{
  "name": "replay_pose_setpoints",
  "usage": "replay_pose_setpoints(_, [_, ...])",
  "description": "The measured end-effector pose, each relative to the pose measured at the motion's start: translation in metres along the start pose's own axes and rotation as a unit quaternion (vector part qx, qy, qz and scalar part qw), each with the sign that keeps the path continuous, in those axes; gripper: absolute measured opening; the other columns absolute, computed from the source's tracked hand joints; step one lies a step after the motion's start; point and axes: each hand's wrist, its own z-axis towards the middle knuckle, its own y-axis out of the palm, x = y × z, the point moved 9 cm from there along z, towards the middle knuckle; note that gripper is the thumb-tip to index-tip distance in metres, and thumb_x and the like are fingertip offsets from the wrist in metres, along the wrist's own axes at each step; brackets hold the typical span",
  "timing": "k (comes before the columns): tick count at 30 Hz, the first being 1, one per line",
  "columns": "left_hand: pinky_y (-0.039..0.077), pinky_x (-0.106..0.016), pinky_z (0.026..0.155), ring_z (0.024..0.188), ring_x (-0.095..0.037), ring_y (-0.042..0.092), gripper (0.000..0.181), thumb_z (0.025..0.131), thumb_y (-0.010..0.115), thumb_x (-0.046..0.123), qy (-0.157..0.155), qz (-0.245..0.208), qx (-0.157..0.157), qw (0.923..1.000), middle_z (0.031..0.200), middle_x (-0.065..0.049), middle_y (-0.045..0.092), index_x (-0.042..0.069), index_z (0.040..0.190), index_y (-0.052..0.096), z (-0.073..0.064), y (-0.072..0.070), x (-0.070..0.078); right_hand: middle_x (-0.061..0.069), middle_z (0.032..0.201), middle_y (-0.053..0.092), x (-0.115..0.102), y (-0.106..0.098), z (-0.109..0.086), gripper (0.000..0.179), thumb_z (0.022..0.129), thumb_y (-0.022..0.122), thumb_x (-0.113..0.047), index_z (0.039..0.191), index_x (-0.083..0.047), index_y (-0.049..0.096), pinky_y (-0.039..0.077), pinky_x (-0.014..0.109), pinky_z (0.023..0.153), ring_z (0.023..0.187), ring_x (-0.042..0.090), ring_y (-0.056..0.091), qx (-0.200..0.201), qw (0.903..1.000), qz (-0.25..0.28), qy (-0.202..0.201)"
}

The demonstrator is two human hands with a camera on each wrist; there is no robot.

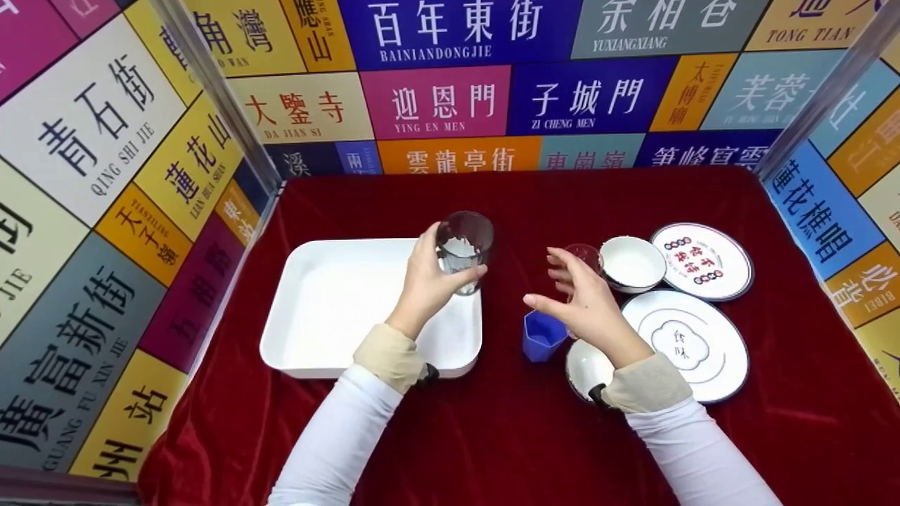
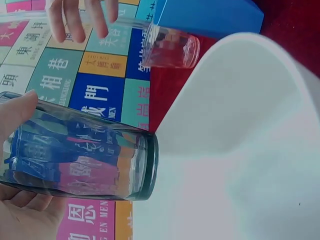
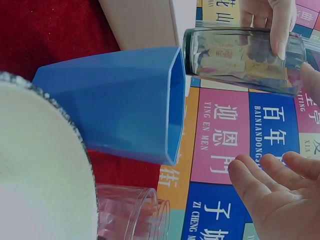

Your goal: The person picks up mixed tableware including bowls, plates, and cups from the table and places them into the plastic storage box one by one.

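Observation:
My left hand (image 1: pixel 434 277) grips a clear grey-tinted drinking glass (image 1: pixel 465 246), thumb on one side and fingers on the other, over the right part of a white rectangular tray (image 1: pixel 351 309). The left wrist view shows the thick base of the glass (image 2: pixel 145 167) close above the tray's rim. My right hand (image 1: pixel 587 299) is held in the air with its fingers spread and nothing in it. Below it stand a blue faceted cup (image 1: pixel 543 339) and a clear plastic cup (image 1: pixel 585 258), the latter partly hidden behind the fingers.
Right of the cups are a white bowl (image 1: pixel 633 263) and another bowl (image 1: pixel 589 369), partly under my right wrist. Two plates lie farther right, one with red lettering (image 1: pixel 703 260), one with a flower outline (image 1: pixel 710 351). Red cloth (image 1: pixel 492 436) covers the table, and sign-printed walls (image 1: pixel 436 102) enclose it.

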Motion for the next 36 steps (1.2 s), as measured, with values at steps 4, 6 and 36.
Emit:
replay_pose_setpoints(4, [0.042, -0.041, 0.115, 0.133, -0.026, 0.052, 0.093, 0.072, 0.092, 0.030, -0.014, 0.001, 0.008, 0.9999, 0.141, -0.014, 0.056, 0.004, 0.147, 0.044, 0.004, -0.004, -0.006, 0.013, 0.152, 0.048, 0.003, -0.002, -0.001, 0.091, 0.080, 0.084, -0.047, 0.153, -0.014, 0.040, 0.049, 0.050, 0.110, 0.134, 0.034, 0.055, -0.003, 1.0000, -0.001, 0.006])
replay_pose_setpoints(6, [0.041, -0.041, 0.115, 0.134, -0.027, 0.051, 0.094, 0.072, 0.091, 0.030, -0.021, 0.001, 0.008, 0.9998, 0.142, -0.014, 0.055, 0.003, 0.148, 0.044, 0.005, -0.004, -0.009, 0.013, 0.152, 0.048, 0.004, -0.003, -0.002, 0.091, 0.080, 0.084, -0.048, 0.153, -0.015, 0.040, 0.049, 0.051, 0.110, 0.134, 0.035, 0.055, -0.004, 0.9999, 0.000, 0.011])
replay_pose_setpoints(36, [0.039, -0.043, 0.118, 0.138, -0.032, 0.048, 0.095, 0.072, 0.091, 0.025, -0.080, -0.034, 0.008, 0.9962, 0.147, -0.018, 0.051, 0.001, 0.149, 0.041, 0.011, 0.005, -0.057, 0.023, 0.142, 0.056, 0.029, -0.015, -0.007, 0.089, 0.082, 0.083, -0.044, 0.153, -0.011, 0.039, 0.050, 0.050, 0.108, 0.128, 0.040, 0.060, 0.008, 0.9993, 0.010, 0.036])
